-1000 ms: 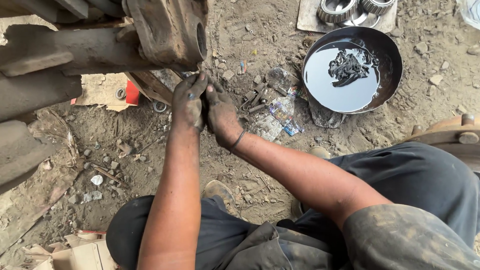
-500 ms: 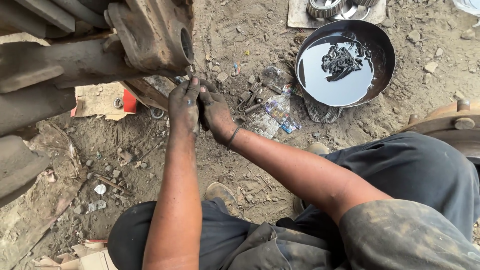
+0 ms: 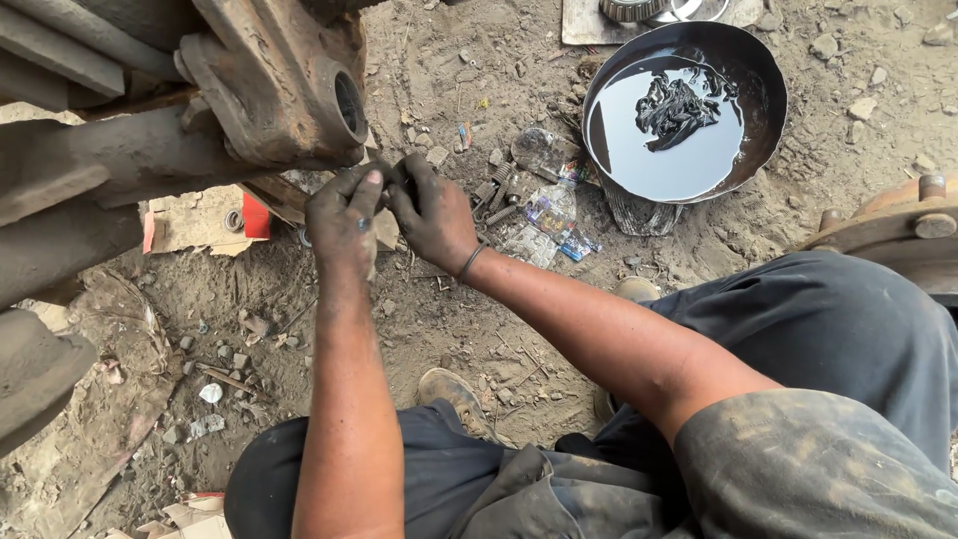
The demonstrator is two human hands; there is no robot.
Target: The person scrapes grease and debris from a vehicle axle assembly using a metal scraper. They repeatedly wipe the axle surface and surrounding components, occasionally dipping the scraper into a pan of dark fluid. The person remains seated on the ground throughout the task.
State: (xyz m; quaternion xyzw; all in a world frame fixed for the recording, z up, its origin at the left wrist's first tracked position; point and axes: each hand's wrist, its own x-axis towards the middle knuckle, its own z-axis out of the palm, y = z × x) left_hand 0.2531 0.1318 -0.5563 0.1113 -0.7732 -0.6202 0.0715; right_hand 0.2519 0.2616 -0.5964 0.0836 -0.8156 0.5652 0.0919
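One big rusty metal beam (image 3: pixel 150 150) with a round hole sits on the dirt ground (image 3: pixel 399 329). Next comes the dark pan (image 3: pixel 768 110) of black oil, with parts soaking inside, so cleaning looks unfinished. Both greasy hands meet just under the beam. The left hand (image 3: pixel 344 215) and right hand (image 3: pixel 434 215) pinch closed around something tiny between the fingertips; I cannot tell what. Small bolts (image 3: pixel 504 190) lie nearby.

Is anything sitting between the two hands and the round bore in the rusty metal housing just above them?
Nothing visible does. The left hand and right hand meet just below the rusty housing, close under its bore; only open air separates them. Whatever the fingers pinch is too small to tell.
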